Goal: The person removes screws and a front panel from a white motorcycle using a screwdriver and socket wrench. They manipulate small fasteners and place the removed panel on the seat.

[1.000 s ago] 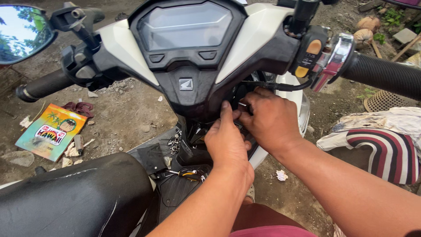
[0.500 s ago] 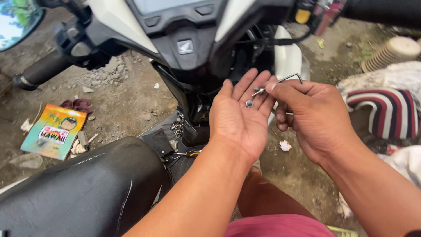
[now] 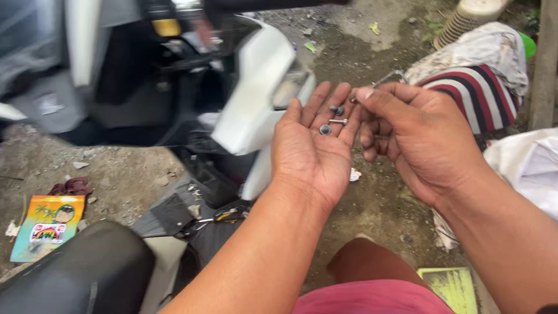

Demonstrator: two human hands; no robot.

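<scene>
My left hand (image 3: 314, 145) lies open, screws (image 3: 333, 119) on its fingers — right hand (image 3: 415, 136) pinching a metal tool (image 3: 388, 77); bare dirt ground (image 3: 378, 197) beneath, colourful flat packet (image 3: 47, 225) far left.

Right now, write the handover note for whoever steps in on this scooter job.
Left hand: open, palm up, three small screws lying on its fingers.
Right hand: beside the left palm, fingers curled around a bent metal tool, fingertip by the screws.
Scooter: white panel in front of the hands, black seat at lower left, wiring exposed below the panel.
Done: screws are out and collected in the palm.
Left: screws not yet set down; likely panel work remains, though the blur hides the fastening points.
</scene>
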